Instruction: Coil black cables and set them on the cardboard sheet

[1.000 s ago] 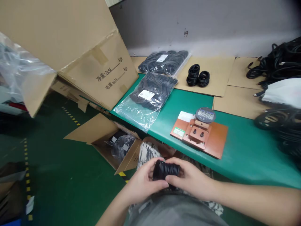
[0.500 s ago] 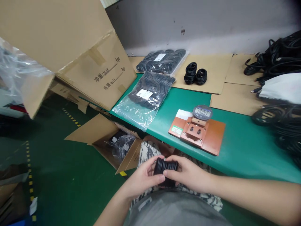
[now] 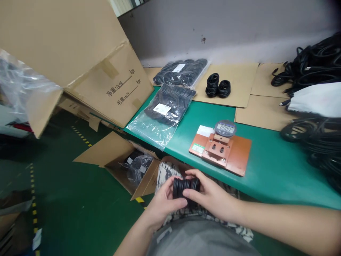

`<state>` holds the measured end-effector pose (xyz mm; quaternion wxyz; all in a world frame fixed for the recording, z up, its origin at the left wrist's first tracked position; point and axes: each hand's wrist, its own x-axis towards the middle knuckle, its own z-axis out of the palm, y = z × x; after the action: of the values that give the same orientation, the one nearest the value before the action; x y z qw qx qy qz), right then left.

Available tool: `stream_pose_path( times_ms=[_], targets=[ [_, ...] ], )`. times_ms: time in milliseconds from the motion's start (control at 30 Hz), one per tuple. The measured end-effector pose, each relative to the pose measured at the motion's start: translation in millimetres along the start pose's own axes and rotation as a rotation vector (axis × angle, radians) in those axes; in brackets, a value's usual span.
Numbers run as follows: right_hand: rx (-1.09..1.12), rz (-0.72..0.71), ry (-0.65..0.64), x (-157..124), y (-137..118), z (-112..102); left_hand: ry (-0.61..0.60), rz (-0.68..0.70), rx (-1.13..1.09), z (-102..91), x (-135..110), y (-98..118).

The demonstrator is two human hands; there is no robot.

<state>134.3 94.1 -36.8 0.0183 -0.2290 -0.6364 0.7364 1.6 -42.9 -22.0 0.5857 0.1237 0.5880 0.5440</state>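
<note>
Above my lap, both hands hold a thick bundle of coiled black cable (image 3: pixel 182 187). My left hand (image 3: pixel 165 199) wraps its left end, the thumb lying along the near side. At the right end, my right hand (image 3: pixel 204 193) grips with the thumb in front and the fingers behind. The underside of the bundle is partly hidden by my thumbs. Beyond my hands, a copper-coloured fixture with a digital gauge (image 3: pixel 225 128) sits on the green table (image 3: pixel 269 160). Two more coils of black cable (image 3: pixel 224 88) stand on a cardboard sheet behind it.
Two clear bags of cable coils (image 3: pixel 170 103) lie on the table's left part. A large carton (image 3: pixel 112 81) leans at the left, over an open box (image 3: pixel 114 167) on the floor holding bagged goods. Loose black cables (image 3: pixel 317 74) pile up at the right around a white sheet (image 3: pixel 311 99).
My right hand's fingers have lifted and loosened slightly at the bundle's right end, where a coil now looks a little apart. The whole view has shifted slightly.
</note>
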Motion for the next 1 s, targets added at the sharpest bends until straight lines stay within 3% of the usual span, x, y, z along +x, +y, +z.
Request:
stream_pose_path(
  times_ms=[233,433,600,833,1000],
  targets=[
    [-0.142,-0.144,-0.003,-5,-2,-5,-0.062,-0.052,-0.161,12.7,0,-3],
    [-0.323,-0.166,0.023,-9,-5,-8,-0.109,-0.146,-0.294,15.6,1,-15],
    [-0.435,-0.26,0.067,-11,-3,-7,-0.114,-0.134,-0.375,26.1,2,-20],
    [-0.436,-0.256,0.057,-13,9,-4,-0.053,-0.084,-0.423,40.1,8,-29],
    [-0.501,-0.407,0.116,-19,27,0,-0.153,-0.039,-0.507,42.7,8,-37]
  ],
)
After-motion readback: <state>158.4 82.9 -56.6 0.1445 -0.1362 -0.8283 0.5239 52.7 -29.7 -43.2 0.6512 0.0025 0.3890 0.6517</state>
